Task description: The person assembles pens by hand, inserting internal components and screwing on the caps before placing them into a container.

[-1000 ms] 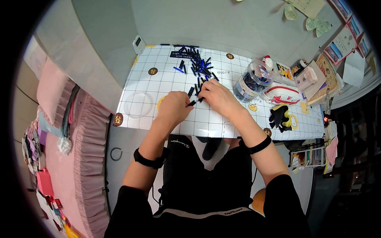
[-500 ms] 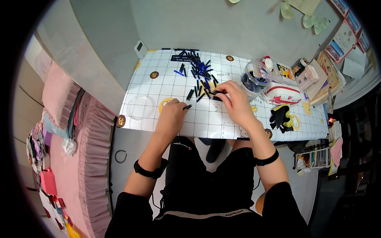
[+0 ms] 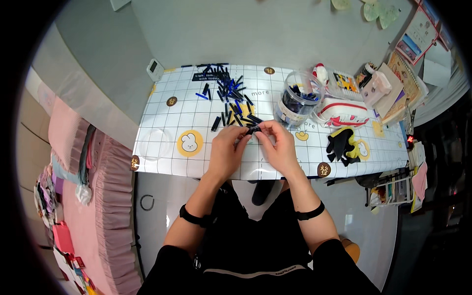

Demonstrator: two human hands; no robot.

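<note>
My left hand [image 3: 228, 150] and my right hand [image 3: 277, 147] meet over the front middle of the table. Between their fingertips is a small bunch of dark ink cartridges [image 3: 253, 130], pinched from both sides; how many is hard to make out. Just beyond the hands, loose black and blue ink cartridges [image 3: 229, 88] lie scattered in a heap reaching toward the back edge. To the right stands a clear plastic jar [image 3: 290, 117], lidless and partly filled with more cartridges. A clear round lid [image 3: 154, 144] lies flat at the table's left.
A white-and-red pencil case [image 3: 342, 113] sits right of the jar. Nearer me lies a black and yellow cloth item [image 3: 342, 145]. Notebooks [image 3: 400, 88] and a pink box [image 3: 377, 91] crowd the right end. A small white digital device [image 3: 155, 70] stands at the back left corner.
My right hand has drawn in from the heap to meet my left hand, which now helps hold the dark cartridges. The view has shifted, so the table sits slightly left.
</note>
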